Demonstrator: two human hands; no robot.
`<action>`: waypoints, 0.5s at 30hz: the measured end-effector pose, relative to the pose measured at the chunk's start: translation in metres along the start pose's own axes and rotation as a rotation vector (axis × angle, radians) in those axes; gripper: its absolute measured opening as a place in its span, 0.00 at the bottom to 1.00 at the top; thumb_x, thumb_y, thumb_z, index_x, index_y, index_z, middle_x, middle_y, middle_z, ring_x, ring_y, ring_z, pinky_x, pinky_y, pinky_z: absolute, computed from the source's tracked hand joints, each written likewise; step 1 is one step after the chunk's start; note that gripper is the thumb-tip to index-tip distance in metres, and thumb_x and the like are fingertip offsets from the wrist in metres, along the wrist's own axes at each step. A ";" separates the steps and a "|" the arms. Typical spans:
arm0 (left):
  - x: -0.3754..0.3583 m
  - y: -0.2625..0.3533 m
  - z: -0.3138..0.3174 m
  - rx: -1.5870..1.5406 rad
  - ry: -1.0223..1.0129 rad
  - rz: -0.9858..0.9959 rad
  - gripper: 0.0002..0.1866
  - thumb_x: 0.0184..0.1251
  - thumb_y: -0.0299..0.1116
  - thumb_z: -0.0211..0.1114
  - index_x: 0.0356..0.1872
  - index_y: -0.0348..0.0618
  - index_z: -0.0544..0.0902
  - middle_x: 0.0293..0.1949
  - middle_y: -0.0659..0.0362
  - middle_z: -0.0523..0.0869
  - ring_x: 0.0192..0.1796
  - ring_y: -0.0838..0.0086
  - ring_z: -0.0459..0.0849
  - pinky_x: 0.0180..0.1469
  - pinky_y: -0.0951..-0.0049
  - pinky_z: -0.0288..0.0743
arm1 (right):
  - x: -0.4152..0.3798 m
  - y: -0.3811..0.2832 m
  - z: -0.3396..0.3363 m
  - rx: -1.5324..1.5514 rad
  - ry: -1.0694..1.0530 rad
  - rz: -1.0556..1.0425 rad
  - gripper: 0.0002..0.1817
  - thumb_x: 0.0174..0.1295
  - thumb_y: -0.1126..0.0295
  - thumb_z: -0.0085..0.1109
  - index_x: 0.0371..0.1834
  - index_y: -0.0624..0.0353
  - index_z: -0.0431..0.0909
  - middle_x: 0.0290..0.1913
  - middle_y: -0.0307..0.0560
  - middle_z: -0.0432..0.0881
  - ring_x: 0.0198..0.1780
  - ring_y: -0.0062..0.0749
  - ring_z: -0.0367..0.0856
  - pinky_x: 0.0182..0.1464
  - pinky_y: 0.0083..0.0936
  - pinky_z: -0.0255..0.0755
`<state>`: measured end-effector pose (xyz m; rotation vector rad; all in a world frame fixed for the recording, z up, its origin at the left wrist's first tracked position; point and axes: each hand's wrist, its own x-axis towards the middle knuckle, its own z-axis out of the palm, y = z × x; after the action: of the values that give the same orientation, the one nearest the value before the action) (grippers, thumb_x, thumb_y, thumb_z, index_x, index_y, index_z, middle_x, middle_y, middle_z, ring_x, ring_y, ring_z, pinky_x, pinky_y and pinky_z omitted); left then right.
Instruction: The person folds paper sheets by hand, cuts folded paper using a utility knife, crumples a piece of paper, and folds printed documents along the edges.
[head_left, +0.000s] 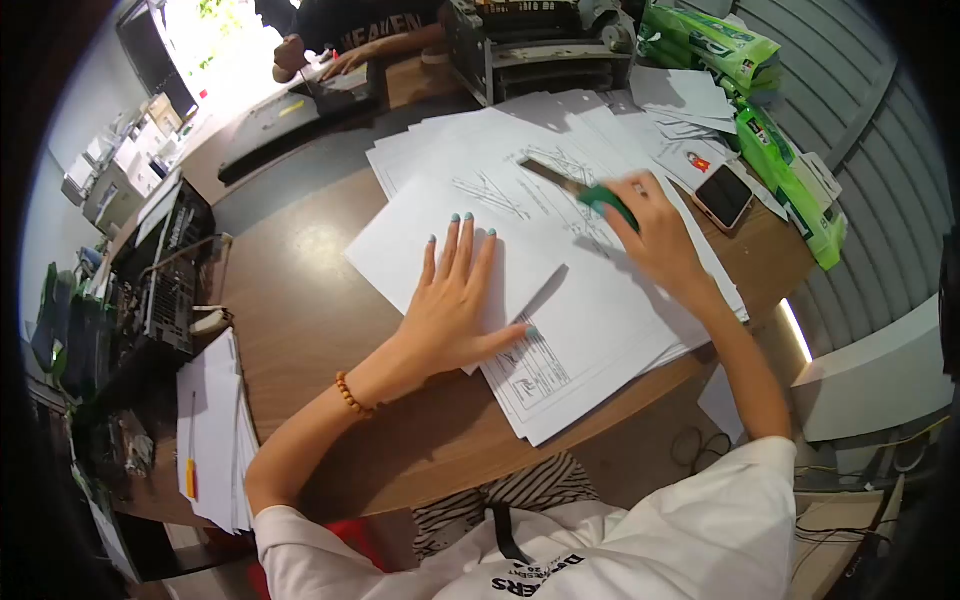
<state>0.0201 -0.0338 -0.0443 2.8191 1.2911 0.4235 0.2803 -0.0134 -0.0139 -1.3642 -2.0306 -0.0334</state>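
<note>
My left hand (455,300) lies flat with spread fingers on a folded sheet of white paper (400,235), pressing it onto a stack of printed sheets (600,340). In my right hand (655,240) is a knife (608,203) with a green handle, its fingers wrapped round it. The knife's flat, dull blade points up and left over the printed drawings. Line drawings and a table of text show on the sheets around both hands.
A phone (723,197) and green packets (790,180) lie on the right. At the back stand an opened machine (540,50) and a dark keyboard-like device (290,125), with another person (370,35) beyond. More papers (215,420) with a yellow-handled screwdriver (190,475) lie left.
</note>
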 end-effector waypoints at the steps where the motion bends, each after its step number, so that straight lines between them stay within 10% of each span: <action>1: -0.002 0.000 0.002 -0.016 0.002 -0.003 0.47 0.55 0.58 0.56 0.65 0.31 0.52 0.66 0.34 0.47 0.70 0.45 0.39 0.69 0.52 0.34 | -0.020 -0.004 -0.011 0.042 -0.036 0.023 0.14 0.58 0.67 0.54 0.45 0.60 0.74 0.42 0.53 0.70 0.34 0.46 0.77 0.36 0.34 0.71; 13: -0.039 0.004 -0.035 -0.200 -0.209 -0.010 0.32 0.61 0.44 0.54 0.64 0.42 0.59 0.66 0.44 0.54 0.69 0.53 0.52 0.69 0.59 0.44 | -0.137 -0.078 -0.060 -0.028 -0.131 0.092 0.22 0.44 0.76 0.65 0.47 0.62 0.75 0.39 0.48 0.70 0.33 0.37 0.74 0.33 0.28 0.72; 15: -0.026 0.003 -0.012 -0.064 0.064 -0.072 0.30 0.66 0.45 0.49 0.66 0.43 0.57 0.68 0.45 0.51 0.70 0.55 0.46 0.70 0.61 0.39 | -0.139 -0.086 -0.053 -0.054 -0.137 0.066 0.23 0.43 0.75 0.66 0.47 0.63 0.75 0.35 0.46 0.71 0.31 0.34 0.74 0.30 0.25 0.72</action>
<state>0.0025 -0.0563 -0.0386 2.7185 1.3605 0.5470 0.2675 -0.1846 -0.0200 -1.5022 -2.1092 0.0361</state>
